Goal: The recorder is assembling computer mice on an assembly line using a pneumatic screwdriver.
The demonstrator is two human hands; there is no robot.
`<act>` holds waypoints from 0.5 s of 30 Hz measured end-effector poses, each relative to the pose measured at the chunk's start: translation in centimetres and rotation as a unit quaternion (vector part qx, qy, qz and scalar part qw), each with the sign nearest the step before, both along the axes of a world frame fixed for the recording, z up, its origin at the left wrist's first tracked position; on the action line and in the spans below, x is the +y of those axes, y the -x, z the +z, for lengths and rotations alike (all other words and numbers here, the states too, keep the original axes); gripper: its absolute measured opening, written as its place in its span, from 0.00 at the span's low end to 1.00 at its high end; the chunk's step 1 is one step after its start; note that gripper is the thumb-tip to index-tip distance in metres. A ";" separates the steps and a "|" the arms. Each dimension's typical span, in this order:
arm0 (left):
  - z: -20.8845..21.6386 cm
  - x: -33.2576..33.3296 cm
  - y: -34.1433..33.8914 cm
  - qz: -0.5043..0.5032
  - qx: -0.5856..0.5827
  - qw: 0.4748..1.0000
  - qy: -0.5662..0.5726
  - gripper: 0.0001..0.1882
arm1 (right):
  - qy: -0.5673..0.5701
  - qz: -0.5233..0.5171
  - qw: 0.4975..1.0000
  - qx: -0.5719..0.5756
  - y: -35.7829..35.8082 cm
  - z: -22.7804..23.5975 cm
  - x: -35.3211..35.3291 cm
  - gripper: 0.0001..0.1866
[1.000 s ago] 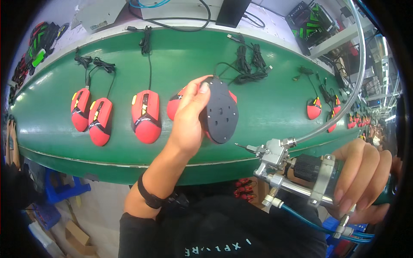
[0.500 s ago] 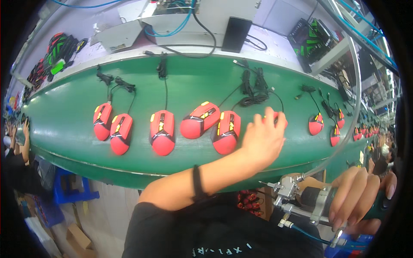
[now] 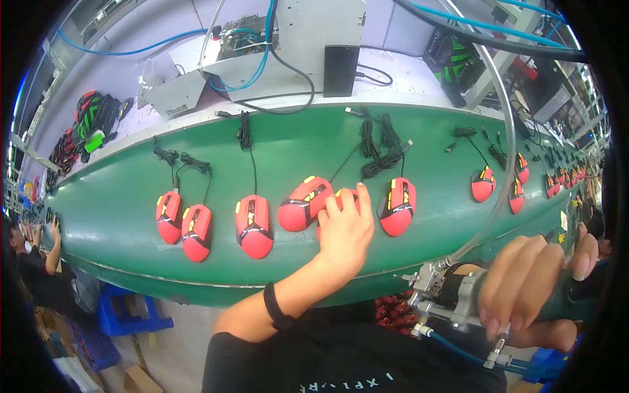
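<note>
Several red mice (image 3: 254, 226) with bundled black cables lie along the curving green worktop (image 3: 131, 216). Behind it, a pale ledge bears an upright black box (image 3: 341, 71); at far left sits a co-worker (image 3: 49, 268) near a blue stool (image 3: 124, 321).

Half a second ago, my left hand (image 3: 347, 232) was on the rightmost of the nearer mice; now that mouse (image 3: 398, 206) lies uncovered and my fingers spread over its left neighbour (image 3: 340, 196), on the worktop. I cannot tell whether they pinch it. My right hand (image 3: 527, 285) is wrapped around a tool with metal fittings (image 3: 431, 281).

Pale lettering crosses my black shirt (image 3: 367, 354); the mice bear yellow marks.
</note>
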State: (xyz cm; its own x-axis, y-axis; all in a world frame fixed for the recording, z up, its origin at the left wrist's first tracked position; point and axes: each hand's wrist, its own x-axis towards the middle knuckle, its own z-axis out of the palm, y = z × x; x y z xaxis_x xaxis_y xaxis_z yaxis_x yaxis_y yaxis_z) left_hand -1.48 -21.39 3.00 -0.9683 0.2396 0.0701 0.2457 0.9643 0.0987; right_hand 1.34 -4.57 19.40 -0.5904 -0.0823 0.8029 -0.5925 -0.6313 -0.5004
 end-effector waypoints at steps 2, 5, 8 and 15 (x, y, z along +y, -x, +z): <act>0.6 -1.2 -0.1 0.016 0.005 0.994 -0.111 0.39 | 0.018 -0.003 1.000 0.001 0.5 -0.9 -0.8 0.30; 2.0 -3.7 0.7 0.084 -0.183 0.904 -0.377 0.37 | 0.010 -0.041 0.999 -0.012 0.7 -1.5 -1.5 0.30; -1.6 -6.3 0.8 0.077 -0.354 0.578 -0.731 0.30 | -0.012 -0.080 0.997 -0.007 1.0 -0.7 -2.3 0.30; -0.8 -6.9 -0.3 0.083 -0.322 0.504 -0.797 0.25 | -0.023 -0.095 0.994 0.042 4.0 -2.9 -4.7 0.30</act>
State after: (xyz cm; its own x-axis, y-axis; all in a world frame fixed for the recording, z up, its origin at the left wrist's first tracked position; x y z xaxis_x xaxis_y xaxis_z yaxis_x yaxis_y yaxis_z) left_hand -1.23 -28.25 2.18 -0.9104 0.2887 -0.2962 -0.4037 -0.4638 0.7886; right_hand -2.67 -9.24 16.54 -0.5302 -0.0146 0.8477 -0.7391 -0.4819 -0.4706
